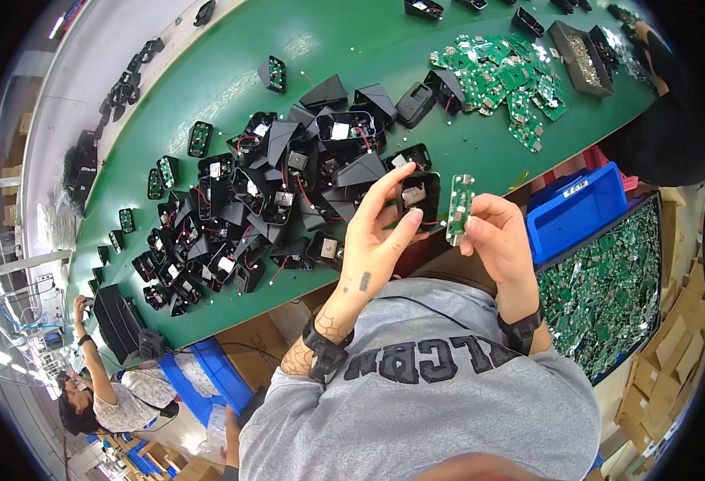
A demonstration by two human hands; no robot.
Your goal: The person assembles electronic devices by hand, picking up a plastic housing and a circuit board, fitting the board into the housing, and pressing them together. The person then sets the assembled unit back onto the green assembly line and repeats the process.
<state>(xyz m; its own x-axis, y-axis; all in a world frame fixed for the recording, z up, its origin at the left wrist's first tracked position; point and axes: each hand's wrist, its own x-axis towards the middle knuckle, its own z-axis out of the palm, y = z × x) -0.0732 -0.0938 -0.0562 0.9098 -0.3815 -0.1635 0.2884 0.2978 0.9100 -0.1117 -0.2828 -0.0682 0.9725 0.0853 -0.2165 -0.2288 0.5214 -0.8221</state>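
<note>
My left hand (376,232) grips a small black plastic housing (431,192) by its side, its open face turned up and a pale part showing inside. In my right hand (498,240), the thumb and fingers pinch a narrow green circuit board (460,204), upright just to the right of the housing. A thin wire seems to run between the two, but I cannot tell whether it is joined to the board. Left of my hands lies a large heap of black housings (280,144), several with red and black wires sticking out.
Loose green circuit boards (500,72) lie spread on the green table (216,88), near a box of small metal parts (583,64). At my right are a blue bin (577,210) and a tray full of boards (609,297). Other people work at both far sides.
</note>
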